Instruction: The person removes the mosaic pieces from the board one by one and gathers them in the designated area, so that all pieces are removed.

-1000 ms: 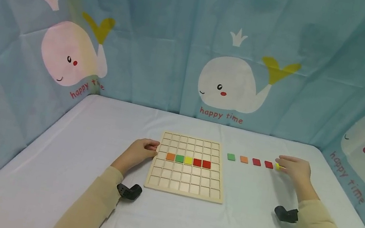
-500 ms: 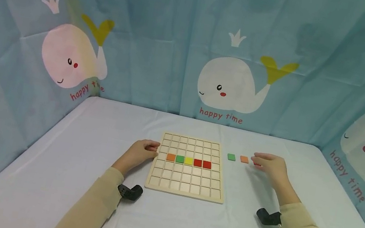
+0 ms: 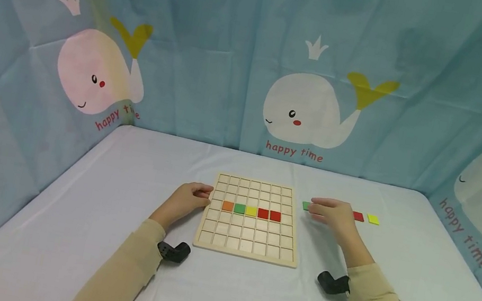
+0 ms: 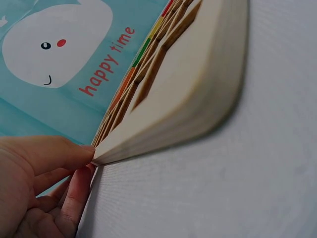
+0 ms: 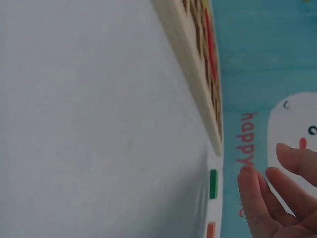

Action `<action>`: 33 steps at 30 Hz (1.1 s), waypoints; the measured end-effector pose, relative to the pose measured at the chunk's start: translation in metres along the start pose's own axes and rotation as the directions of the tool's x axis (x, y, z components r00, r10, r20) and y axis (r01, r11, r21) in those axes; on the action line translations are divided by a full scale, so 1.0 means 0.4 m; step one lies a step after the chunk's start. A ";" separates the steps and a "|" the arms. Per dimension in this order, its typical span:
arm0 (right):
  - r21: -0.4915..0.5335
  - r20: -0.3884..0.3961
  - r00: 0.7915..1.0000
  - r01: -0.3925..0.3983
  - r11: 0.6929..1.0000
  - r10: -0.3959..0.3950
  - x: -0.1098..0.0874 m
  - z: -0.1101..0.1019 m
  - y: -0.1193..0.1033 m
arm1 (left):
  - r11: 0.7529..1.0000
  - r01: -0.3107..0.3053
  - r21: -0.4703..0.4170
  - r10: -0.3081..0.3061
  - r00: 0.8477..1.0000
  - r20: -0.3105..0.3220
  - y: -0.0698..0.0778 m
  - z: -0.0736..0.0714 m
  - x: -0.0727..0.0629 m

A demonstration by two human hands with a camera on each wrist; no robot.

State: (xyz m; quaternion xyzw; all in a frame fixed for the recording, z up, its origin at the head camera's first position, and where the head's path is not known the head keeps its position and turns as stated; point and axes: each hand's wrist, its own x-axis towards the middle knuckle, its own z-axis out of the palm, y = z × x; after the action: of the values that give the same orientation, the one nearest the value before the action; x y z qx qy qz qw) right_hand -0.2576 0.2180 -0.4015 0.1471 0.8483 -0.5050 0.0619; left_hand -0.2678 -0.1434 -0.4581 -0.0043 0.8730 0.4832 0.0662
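A square wooden grid board [image 3: 244, 253] lies on the white table. Across one of its rows sit an orange tile [image 3: 228, 206], a green tile [image 3: 239, 208], a yellow tile [image 3: 251, 211] and two red tiles [image 3: 275, 216]. My left hand [image 3: 183, 202] holds the board's left edge, the thumb [image 4: 74, 154] on the rim and fingers just under it. Right of the board my right hand [image 3: 336, 218] hovers over a row of loose tiles, its fingers loosely bent with nothing between them. It hides the middle tiles of that row in the head view.
Showing past the right hand are a loose green tile [image 3: 306, 205], a red tile [image 3: 358, 216] and a yellow tile [image 3: 373, 219]. An orange tile [image 5: 211, 230] shows in the right wrist view. A blue whale-print curtain [image 3: 211, 97] stands behind the table.
My right hand has moved left along the loose tiles, from the yellow one towards the green one; the yellow tile lies uncovered. My left hand has stayed at the board's edge.
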 end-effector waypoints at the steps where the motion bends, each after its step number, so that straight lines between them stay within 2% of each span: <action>1: 0.003 0.009 1.000 0.003 1.000 -0.003 0.000 0.004 -0.001 | 1.000 0.002 -0.003 -0.002 1.000 0.001 0.001 0.000 0.000; 3: 0.026 0.019 1.000 0.003 1.000 -0.004 -0.001 0.015 -0.006 | 1.000 0.007 -0.007 -0.007 1.000 0.003 0.002 0.000 0.000; 6: 0.051 0.061 0.997 0.044 0.998 -0.047 -0.001 0.026 -0.012 | 1.000 0.013 -0.007 -0.013 1.000 0.004 0.003 0.000 -0.002; 10: 0.060 0.065 0.996 0.053 0.997 -0.057 -0.001 0.043 -0.020 | 1.000 0.015 -0.007 -0.015 1.000 0.005 0.004 0.000 -0.002; 15: 0.032 0.066 0.997 0.042 0.999 -0.044 -0.001 0.059 -0.027 | 1.000 0.014 -0.008 -0.014 1.000 0.008 0.004 0.000 -0.001; 33: 0.031 0.093 0.996 -0.003 1.000 0.000 -0.010 0.104 -0.035 | 1.000 0.012 0.009 -0.012 1.000 0.002 0.006 0.000 0.000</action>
State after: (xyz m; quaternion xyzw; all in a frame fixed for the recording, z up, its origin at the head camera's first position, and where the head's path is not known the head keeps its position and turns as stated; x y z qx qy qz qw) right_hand -0.2601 0.1747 -0.4090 0.1248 0.8365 -0.5243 0.0993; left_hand -0.2680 -0.1421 -0.4560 -0.0089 0.8750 0.4790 0.0699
